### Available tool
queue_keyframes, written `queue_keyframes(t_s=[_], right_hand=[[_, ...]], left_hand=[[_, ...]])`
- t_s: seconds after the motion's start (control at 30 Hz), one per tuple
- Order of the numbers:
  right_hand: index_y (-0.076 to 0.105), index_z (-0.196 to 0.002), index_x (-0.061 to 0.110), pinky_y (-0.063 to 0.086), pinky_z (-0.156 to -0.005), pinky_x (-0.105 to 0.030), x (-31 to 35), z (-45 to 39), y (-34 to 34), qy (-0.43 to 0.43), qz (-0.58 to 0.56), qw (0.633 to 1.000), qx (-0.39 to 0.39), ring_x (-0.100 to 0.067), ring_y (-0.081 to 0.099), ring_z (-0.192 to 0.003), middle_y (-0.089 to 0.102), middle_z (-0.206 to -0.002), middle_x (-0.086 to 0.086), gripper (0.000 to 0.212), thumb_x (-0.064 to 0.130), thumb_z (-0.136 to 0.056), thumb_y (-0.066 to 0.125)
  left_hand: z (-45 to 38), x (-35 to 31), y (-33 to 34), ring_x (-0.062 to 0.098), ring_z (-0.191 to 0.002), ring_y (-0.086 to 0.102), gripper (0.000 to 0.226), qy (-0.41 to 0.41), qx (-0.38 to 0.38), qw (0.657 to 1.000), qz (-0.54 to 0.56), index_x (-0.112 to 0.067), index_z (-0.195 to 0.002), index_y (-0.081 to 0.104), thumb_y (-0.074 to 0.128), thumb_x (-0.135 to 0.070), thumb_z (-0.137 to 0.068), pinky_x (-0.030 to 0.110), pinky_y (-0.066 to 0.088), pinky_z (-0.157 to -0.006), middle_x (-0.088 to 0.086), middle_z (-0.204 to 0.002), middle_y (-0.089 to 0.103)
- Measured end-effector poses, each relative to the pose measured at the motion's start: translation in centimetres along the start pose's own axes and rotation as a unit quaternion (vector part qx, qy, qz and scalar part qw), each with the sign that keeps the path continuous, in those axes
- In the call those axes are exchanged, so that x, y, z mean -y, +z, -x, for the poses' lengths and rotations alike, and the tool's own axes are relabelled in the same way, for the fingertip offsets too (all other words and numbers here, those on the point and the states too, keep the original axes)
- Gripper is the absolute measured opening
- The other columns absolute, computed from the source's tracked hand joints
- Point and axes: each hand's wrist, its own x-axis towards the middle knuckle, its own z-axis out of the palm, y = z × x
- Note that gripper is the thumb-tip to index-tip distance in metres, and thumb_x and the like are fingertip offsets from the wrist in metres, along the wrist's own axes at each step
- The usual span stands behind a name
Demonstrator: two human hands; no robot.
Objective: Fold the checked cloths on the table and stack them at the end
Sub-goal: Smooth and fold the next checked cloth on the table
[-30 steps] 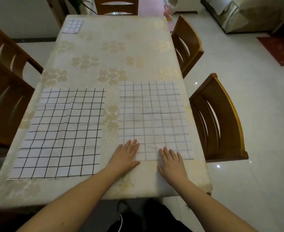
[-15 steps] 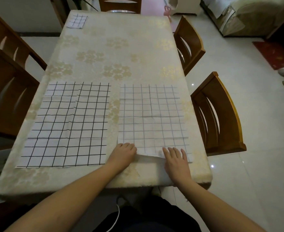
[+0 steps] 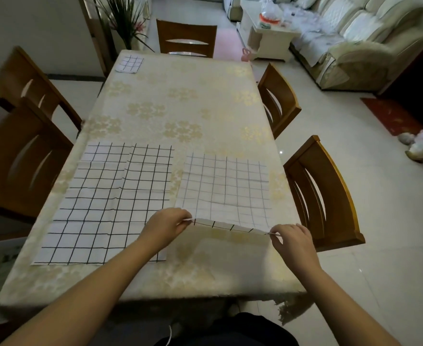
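I am at the first fold of the right cloth (image 3: 226,188). My left hand (image 3: 166,227) pinches its near left corner and my right hand (image 3: 291,239) pinches its near right corner, fingers pressed together on the fabric. The near edge is lifted off the table (image 3: 193,101), and the rest of the cloth lies flat on it, near the right side.

The left cloth (image 3: 110,203), with the bolder black lines, lies fully spread just beside it, not touching as far as I can see. I judge it is not yet folded at all.

At the far left corner of the table there is a small folded cloth (image 3: 129,64). I think this is one piece already finished, and the place where the stack should grow.

So, in my judgement, one cloth is done, one is just started, one is waiting. What is left: to complete the folds on the right cloth, fold the left one, then carry both to the far end.
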Motion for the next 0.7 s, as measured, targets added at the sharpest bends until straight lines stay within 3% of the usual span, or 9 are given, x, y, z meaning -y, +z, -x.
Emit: queue_keyframes(t_s=[0.1, 0.2, 0.37, 0.47, 0.6, 0.7], right_hand=[[0.071, -0.101, 0.021, 0.05, -0.093, -0.039, 0.4, -0.7, -2.3, -0.014, -0.045, 0.998, -0.045, -0.017, 0.068, -0.087, 0.075, -0.093, 0.006, 0.011, 0.021, -0.091, 0.067], [0.072, -0.102, 0.019, 0.058, -0.068, -0.031, 0.3, -1.0, -4.6, -0.019, -0.09, 0.994, -0.06, -0.015, 0.069, -0.08, 0.075, -0.09, 0.006, 0.013, 0.019, -0.089, 0.07], [0.071, -0.101, 0.025, 0.054, -0.069, -0.019, -0.1, -1.6, -7.2, -0.016, -0.122, 0.992, -0.027, 0.0, 0.063, -0.079, 0.069, -0.089, 0.018, 0.011, 0.025, -0.091, 0.068], [0.069, -0.106, 0.025, 0.056, -0.073, -0.024, -0.1, -2.9, -7.8, 0.001, -0.131, 0.991, -0.025, -0.006, 0.064, -0.085, 0.071, -0.095, 0.013, 0.013, 0.024, -0.094, 0.063], [0.068, -0.115, 0.025, 0.053, -0.083, -0.031, -0.7, -5.9, -7.6, 0.019, -0.104, 0.994, 0.003, -0.014, 0.062, -0.098, 0.069, -0.107, 0.009, 0.022, 0.025, -0.098, 0.055], [0.069, -0.116, 0.026, 0.051, -0.085, -0.032, -1.7, -8.9, -7.1, 0.009, -0.076, 0.997, 0.013, -0.015, 0.06, -0.1, 0.067, -0.108, 0.008, 0.024, 0.028, -0.099, 0.053]], left_hand=[[-1.0, -0.4, -2.5, 0.006, -0.077, 0.06, 0.01, -0.014, -0.025, 0.999, 0.031, -0.02, -0.091, 0.072, 0.07, -0.03, -0.088, 0.012, 0.039, -0.065, -0.011, -0.083, 0.07], [-1.6, -0.9, -4.8, 0.001, -0.073, 0.059, 0.011, -0.046, -0.02, 0.997, 0.056, -0.025, -0.083, 0.069, 0.074, -0.035, -0.084, 0.013, 0.041, -0.063, -0.015, -0.076, 0.066], [-2.3, -1.2, -7.3, -0.007, -0.089, 0.056, 0.011, -0.011, -0.008, 0.998, 0.062, -0.032, -0.08, 0.065, 0.076, -0.03, -0.083, 0.008, 0.041, -0.066, -0.025, -0.075, 0.06], [-3.7, -1.1, -7.9, -0.002, -0.092, 0.056, 0.005, -0.002, -0.025, 0.997, 0.069, -0.026, -0.087, 0.07, 0.074, -0.022, -0.086, 0.013, 0.045, -0.072, -0.023, -0.082, 0.063], [-7.0, -1.1, -7.9, -0.006, -0.085, 0.056, 0.005, -0.032, -0.029, 0.997, 0.065, -0.028, -0.093, 0.067, 0.065, -0.023, -0.093, 0.007, 0.038, -0.071, -0.024, -0.085, 0.061], [-10.1, -0.8, -7.2, -0.002, -0.087, 0.058, 0.007, -0.062, -0.016, 0.996, 0.068, -0.028, -0.096, 0.067, 0.06, -0.025, -0.095, 0.015, 0.043, -0.073, -0.017, -0.09, 0.065]])
